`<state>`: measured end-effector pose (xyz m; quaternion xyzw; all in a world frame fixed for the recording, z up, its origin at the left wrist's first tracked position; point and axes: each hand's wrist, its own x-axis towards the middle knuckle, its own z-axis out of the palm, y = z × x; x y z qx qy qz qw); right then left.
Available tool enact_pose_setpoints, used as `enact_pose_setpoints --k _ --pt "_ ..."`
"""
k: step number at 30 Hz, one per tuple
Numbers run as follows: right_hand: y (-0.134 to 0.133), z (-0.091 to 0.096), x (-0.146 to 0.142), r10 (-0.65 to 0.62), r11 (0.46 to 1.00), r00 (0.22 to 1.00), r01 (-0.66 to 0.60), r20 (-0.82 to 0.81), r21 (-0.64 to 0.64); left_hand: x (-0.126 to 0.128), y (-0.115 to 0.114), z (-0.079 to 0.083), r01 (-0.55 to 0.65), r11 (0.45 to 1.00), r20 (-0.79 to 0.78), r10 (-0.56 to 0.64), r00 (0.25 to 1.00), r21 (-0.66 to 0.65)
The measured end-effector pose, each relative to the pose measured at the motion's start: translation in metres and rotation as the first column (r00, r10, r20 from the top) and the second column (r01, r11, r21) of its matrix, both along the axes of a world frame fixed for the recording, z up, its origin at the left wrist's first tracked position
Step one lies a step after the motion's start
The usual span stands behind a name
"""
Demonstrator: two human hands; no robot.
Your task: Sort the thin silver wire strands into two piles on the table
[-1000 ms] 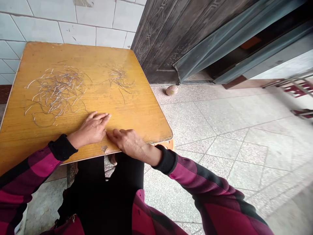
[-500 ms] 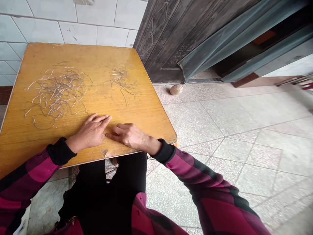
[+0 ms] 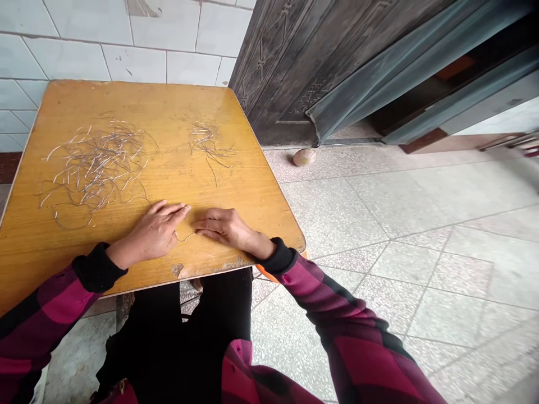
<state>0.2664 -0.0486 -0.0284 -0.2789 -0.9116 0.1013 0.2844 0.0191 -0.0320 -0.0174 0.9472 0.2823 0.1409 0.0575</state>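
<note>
On the near part of the wooden table, my left hand lies flat with its fingers stretched out. My right hand is to its right, fingertips pinched on one end of a thin, bent piece of wire. The wire's other end reaches the thumb side of my left hand, where it is hidden. Beyond my left hand spreads a large tangled pile of wire pieces. A smaller bunch of wire pieces lies farther back, beyond my right hand.
The yellow wooden table has a chipped front edge and stands against a white tiled wall. To the right are a dark carved door, a grey-green curtain and a ball-like object on the tiled floor.
My right hand has moved slightly right, away from my left hand, and a length of wire now shows between them. My left hand stays almost in place.
</note>
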Motion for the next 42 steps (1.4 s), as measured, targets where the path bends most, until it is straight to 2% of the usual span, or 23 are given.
enact_pose_setpoints --k 4,8,13,18,25,31,37,42 --pt "-0.007 -0.002 0.009 -0.055 0.998 0.998 0.056 0.016 -0.015 0.000 0.000 0.000 0.001 1.000 0.001 -0.001 1.000 -0.023" --pt "-0.012 0.005 0.007 -0.063 0.994 0.985 0.049 0.160 0.094 0.000 -0.001 0.002 0.007 1.000 -0.013 -0.007 1.000 -0.026" --pt "-0.021 0.025 -0.005 -0.077 0.974 0.921 -0.013 0.382 0.227 -0.001 -0.003 0.003 0.008 0.999 -0.038 -0.009 0.999 -0.035" --pt "-0.027 0.031 -0.023 -0.064 0.986 0.884 -0.014 0.463 0.164 -0.002 -0.003 0.000 0.008 0.999 -0.069 -0.011 0.998 -0.052" --pt "-0.023 0.027 -0.027 -0.006 0.984 0.925 -0.063 0.380 0.169 -0.002 -0.003 0.000 -0.007 0.996 -0.085 -0.001 0.996 -0.092" --pt "-0.016 0.025 -0.022 0.128 0.971 0.943 -0.183 0.308 0.156 -0.001 -0.003 0.003 -0.010 0.995 -0.107 -0.001 0.994 -0.101" --pt "-0.009 0.011 0.006 0.054 0.998 0.984 -0.055 0.170 0.002 -0.001 -0.003 0.003 -0.008 0.995 -0.084 0.000 0.996 -0.102" --pt "-0.008 0.011 0.019 0.026 0.989 0.999 -0.020 0.038 -0.148 -0.002 -0.002 0.000 -0.008 0.994 -0.056 0.001 0.998 -0.111"
